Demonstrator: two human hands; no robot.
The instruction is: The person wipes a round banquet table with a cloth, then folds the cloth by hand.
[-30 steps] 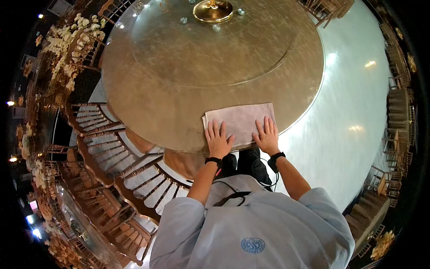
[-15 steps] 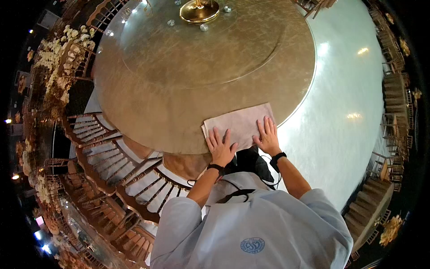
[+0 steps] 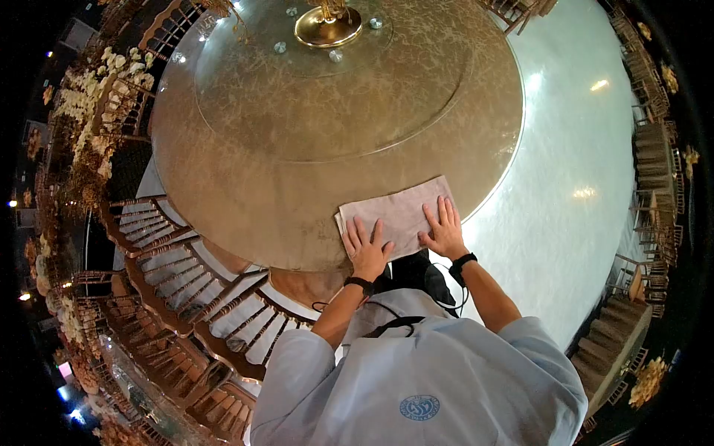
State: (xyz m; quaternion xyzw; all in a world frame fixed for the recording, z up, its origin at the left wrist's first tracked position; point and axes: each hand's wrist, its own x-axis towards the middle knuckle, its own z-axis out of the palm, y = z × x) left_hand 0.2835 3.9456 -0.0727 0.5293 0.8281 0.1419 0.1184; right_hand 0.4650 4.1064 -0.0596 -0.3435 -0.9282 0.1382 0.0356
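A folded, pale pinkish cloth (image 3: 407, 212) lies flat near the close edge of a large round brown table (image 3: 253, 201). My left hand (image 3: 367, 249) rests on its left part with the fingers spread. On the right part lies my right hand (image 3: 445, 229), palm down, fingers stretched out and somewhat apart. Both hands press on the cloth from above without gripping it. Dark bands circle both wrists.
A gold stand (image 3: 328, 30) rises at the table's centre with small clear glass pieces (image 3: 336, 56) around it. Wooden chairs (image 3: 171, 275) crowd the left side. White flowers (image 3: 104, 97) stand beyond them. Glossy pale floor (image 3: 565, 171) stretches along the right.
The table and gold stand have shifted slightly in view. Both hands remain flat on the cloth, which has barely changed place in the picture.
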